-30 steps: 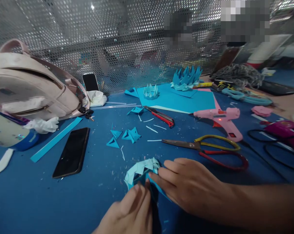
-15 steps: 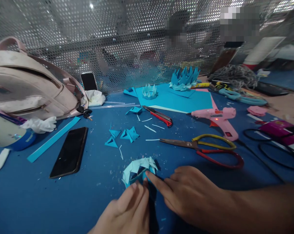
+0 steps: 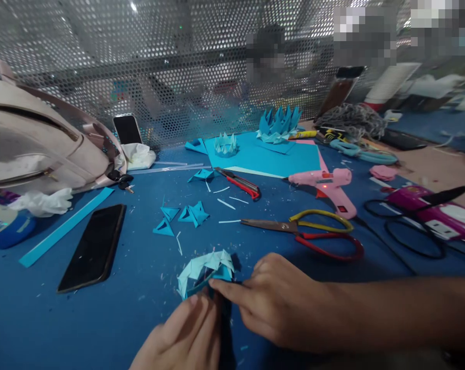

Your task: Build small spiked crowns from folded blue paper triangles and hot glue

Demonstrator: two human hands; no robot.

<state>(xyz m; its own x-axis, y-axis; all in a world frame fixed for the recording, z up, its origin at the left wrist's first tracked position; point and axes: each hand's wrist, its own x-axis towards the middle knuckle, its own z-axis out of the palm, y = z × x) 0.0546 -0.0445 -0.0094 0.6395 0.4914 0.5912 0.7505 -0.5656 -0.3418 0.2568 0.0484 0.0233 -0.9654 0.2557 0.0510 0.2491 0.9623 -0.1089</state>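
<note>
At the front of the blue table stands a small paper crown (image 3: 194,270), pale blue and zigzag along its far side, with brighter blue lower down. My left hand (image 3: 184,331) pinches its near edge between closed fingers, which partly hide it. From the right, the outstretched index finger of my right hand (image 3: 273,303) presses on the band beside the left fingertips. The other right fingers are curled in, and its thumb cannot be made out. Folded blue paper pieces (image 3: 194,213) lie beyond the crown. Scissors (image 3: 269,226) with yellow and red handles lie beyond my right hand.
A pink glue gun (image 3: 325,184) and red cutter knife (image 3: 240,183) lie mid-table. Behind them are blue sheets (image 3: 263,159), a small crown (image 3: 225,145) and a taller one (image 3: 279,123). A phone (image 3: 93,246), paper strip (image 3: 68,226) and backpack (image 3: 35,133) occupy the left.
The view has swung slightly right, so everything appears farther left. Both hands stay at the paper crown, the right index finger still against its band.
</note>
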